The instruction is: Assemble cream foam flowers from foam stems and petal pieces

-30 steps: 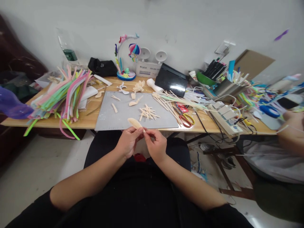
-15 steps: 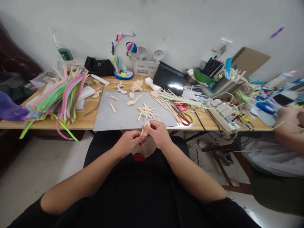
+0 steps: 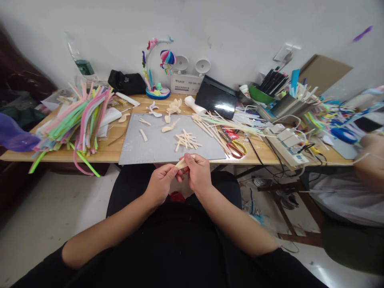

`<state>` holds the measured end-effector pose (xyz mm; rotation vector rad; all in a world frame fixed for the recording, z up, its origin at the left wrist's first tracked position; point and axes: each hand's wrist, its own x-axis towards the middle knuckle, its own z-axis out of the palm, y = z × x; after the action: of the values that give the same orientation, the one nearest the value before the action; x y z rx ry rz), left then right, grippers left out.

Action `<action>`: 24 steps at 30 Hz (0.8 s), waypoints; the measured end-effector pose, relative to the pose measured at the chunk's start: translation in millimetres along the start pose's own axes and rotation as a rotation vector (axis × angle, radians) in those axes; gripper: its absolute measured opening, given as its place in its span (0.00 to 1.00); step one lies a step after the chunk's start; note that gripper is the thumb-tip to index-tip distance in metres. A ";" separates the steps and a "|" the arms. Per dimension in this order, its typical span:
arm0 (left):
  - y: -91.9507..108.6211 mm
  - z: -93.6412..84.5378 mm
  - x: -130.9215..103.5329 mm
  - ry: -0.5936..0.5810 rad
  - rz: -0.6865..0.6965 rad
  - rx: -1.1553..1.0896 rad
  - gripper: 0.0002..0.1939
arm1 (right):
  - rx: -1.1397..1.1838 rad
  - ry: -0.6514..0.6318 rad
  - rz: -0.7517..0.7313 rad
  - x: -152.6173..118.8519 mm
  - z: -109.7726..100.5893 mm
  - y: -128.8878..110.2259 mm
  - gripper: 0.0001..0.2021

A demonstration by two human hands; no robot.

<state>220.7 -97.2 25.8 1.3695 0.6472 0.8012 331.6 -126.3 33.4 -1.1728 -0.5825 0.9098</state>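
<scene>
Between both hands is a small cream fuzzy piece [image 3: 181, 164], like a bent length of pipe cleaner, held just in front of the table's edge. My left hand [image 3: 162, 181] pinches its left end with thumb and fingers. My right hand [image 3: 198, 172] grips its other end, thumb on top; the fingers hide part of it. Beyond them lies a grey cutting mat [image 3: 159, 146] with a heap of short cream sticks [image 3: 187, 140]. Several curled cream pieces lie farther back, among them a leaf-shaped one [image 3: 170, 126] and a petalled cluster [image 3: 174, 107].
A bundle of coloured pipe cleaners [image 3: 75, 120] lies at left. Scissors [image 3: 237, 148] with yellow and red handles lie right of the mat, near a power strip [image 3: 288, 146]. A black glossy box [image 3: 217, 97] stands behind. At far right, a co-worker's arm [image 3: 373, 160] is blurred.
The cream piece has turned from nearly upright to slanting sideways between my hands. My hands have shifted slightly apart, and the view has moved a little.
</scene>
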 end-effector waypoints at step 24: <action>13.0 -15.2 3.6 -0.245 0.151 0.343 0.17 | 0.089 -0.389 0.075 -11.7 2.9 2.4 0.15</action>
<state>209.1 -85.0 37.2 1.8148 0.5070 0.6444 322.4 -134.4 32.7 -0.9464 -0.8055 1.2285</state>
